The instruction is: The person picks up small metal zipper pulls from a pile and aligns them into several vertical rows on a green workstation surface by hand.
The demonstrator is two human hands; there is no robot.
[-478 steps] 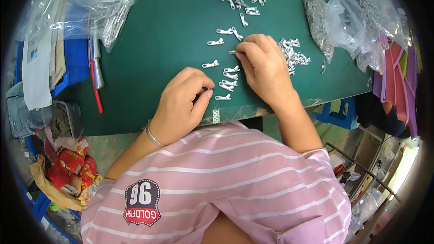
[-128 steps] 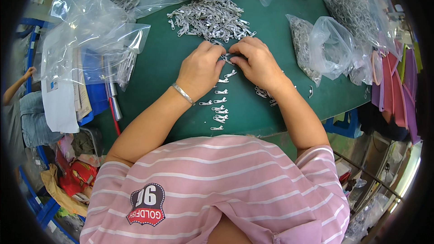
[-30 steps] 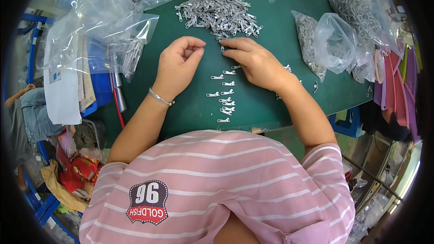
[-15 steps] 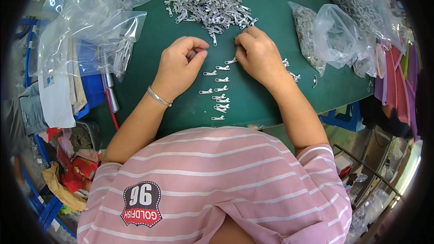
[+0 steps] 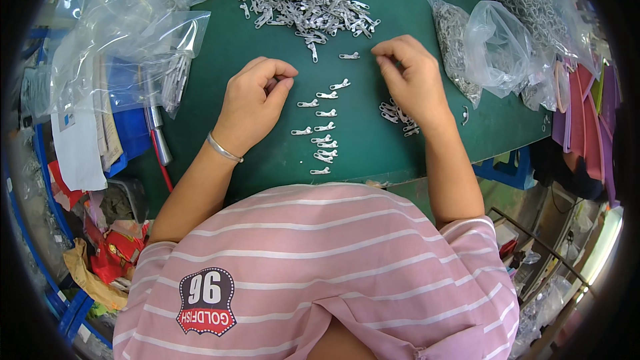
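Observation:
My left hand point(image 5: 257, 100) hovers over the green table, left of a column of small silver zipper pulls point(image 5: 326, 113). Its fingers are curled, thumb close to forefinger, with nothing showing at the tips. To the right of the column is my right hand point(image 5: 415, 80), also curled, its thumb and forefinger tips near each other and nothing visible between them. One zipper pull point(image 5: 349, 56) lies alone just left of those fingertips. Beyond both hands rises a big heap of the same pulls point(image 5: 307, 3). A smaller cluster point(image 5: 398, 115) sits partly hidden beside my right wrist.
Clear plastic bags point(image 5: 497, 50) of metal parts stand at the right of the green table point(image 5: 373, 153). More plastic bags point(image 5: 120, 33) lie at the left, over papers and a blue folder. A loose curved piece point(image 5: 465, 115) rests near the right bags.
My right hand has drawn back to the right, leaving a zipper pull lying near the heap and uncovering the small cluster. My left hand has shifted slightly left and nearer.

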